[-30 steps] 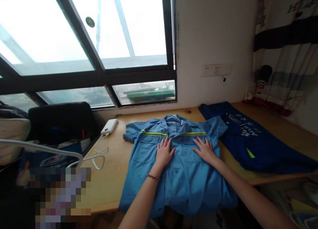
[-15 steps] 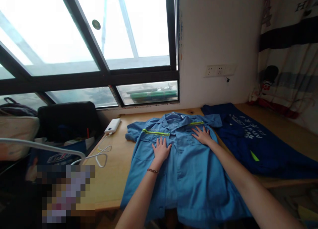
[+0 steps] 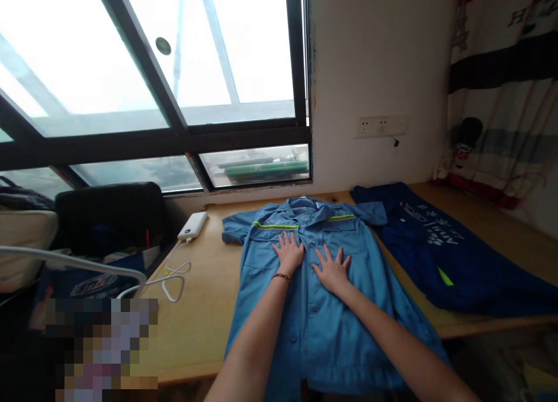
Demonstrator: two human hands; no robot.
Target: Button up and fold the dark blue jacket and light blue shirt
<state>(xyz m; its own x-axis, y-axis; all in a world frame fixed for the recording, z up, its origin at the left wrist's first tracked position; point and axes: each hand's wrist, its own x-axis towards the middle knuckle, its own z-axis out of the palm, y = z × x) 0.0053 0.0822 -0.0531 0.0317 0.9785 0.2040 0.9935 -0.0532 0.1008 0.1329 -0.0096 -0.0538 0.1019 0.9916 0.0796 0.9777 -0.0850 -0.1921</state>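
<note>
Surface point(image 3: 187, 326): pale yellow wood, pushed up against the wall point(image 3: 379, 59) beneath a dark-framed window point(image 3: 226, 53). Bright, washed-out daylight through the panes; green rolls or pipes point(image 3: 265, 169) visible outside the low pane.

Blue shirt point(image 3: 320, 315) spread across the middle of the surface, front up, collar toward the window, yellow-green stripes over the chest, bottom hem hanging past the near edge.

Your left hand point(image 3: 289, 254) lies palm down on it below one stripe, fingers fanned; bracelet point(image 3: 281, 276) at the wrist. Your right hand point(image 3: 332, 268) lies just beside, across the button line, fingers also spread. Both open wide, pressed to cloth, gripping nothing.

Right of the shirt: dark blue garment point(image 3: 436, 245) with white lettering, close to the shirt's sleeve. Left: white power bank point(image 3: 193, 225) with a white cable point(image 3: 178, 271) looping over the wood.

Further left, a black chair point(image 3: 113, 210) and a pale cushion point(image 3: 26, 248). Sockets point(image 3: 378, 126) on the wall; striped curtain point(image 3: 501, 111) in the right corner. Lower left blurred out.
</note>
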